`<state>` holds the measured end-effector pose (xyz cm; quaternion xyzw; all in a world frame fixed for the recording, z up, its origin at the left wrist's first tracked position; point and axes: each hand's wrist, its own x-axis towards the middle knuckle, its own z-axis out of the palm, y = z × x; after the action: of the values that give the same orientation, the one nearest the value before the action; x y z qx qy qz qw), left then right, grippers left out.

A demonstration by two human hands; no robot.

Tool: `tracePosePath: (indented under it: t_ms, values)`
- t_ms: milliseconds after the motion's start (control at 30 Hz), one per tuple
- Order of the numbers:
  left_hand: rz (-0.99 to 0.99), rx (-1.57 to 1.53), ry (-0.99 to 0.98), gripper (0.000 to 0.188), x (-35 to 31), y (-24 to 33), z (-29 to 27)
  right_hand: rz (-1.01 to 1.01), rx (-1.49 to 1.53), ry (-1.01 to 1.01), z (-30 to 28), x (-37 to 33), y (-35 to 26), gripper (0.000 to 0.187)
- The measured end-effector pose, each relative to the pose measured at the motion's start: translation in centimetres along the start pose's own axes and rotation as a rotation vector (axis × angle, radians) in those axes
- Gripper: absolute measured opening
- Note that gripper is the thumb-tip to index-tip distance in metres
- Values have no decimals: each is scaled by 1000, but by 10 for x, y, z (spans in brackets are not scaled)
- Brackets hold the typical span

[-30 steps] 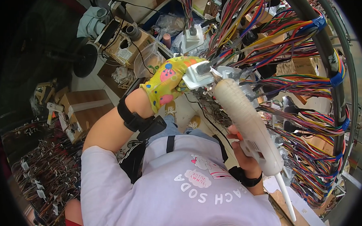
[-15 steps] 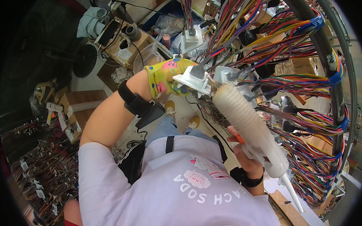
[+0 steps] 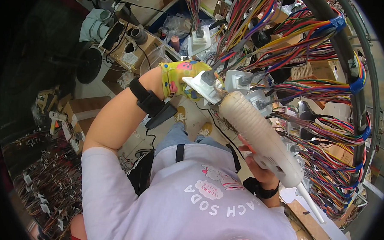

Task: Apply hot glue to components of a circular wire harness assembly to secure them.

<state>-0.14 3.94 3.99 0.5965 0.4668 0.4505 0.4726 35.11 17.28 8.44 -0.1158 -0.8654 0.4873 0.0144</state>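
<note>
My left hand (image 3: 183,76), in a yellow patterned glove, is closed around a white plastic connector housing (image 3: 203,87) with a dark plug in its top; its fingers are partly hidden behind the housing. My right hand (image 3: 260,168) grips a white hot glue gun (image 3: 264,140) from beneath, a finger near its orange trigger. The gun's wrapped front end points up and left, its tip at the housing's right side. A white glue stick (image 3: 311,204) sticks out of the back. More white housings with dark plugs, such as one connector housing (image 3: 238,81), hang just right of my left hand.
Coloured wire bundles (image 3: 322,89) are tied with blue tape to a curved metal bar (image 3: 359,99) on the right. Cardboard boxes (image 3: 87,111) stand at left, a blue bin (image 3: 162,20) ahead. A black cable (image 3: 219,127) hangs behind the gun.
The glue gun's front has shifted slightly left and down, still at the housing. My left hand keeps its hold, with the forearm moved a little to the right.
</note>
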Motion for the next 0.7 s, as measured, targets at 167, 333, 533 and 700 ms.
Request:
tracePosePath:
  t_ms: [167,333,533,700]
  values:
    - [-66,-335,153,27,-4,-8,8,-16,-6,28,-4,6,-11,58]
    - [-98,-360,69,26,-3,-4,5,-12,135,-24,-4,18,-21,58]
    - [-199,-659,118,27,-9,-18,7,75,403,12,-5,20,-23,58]
    - [-133,-591,22,27,-6,-15,4,84,462,43,-4,18,-26,57]
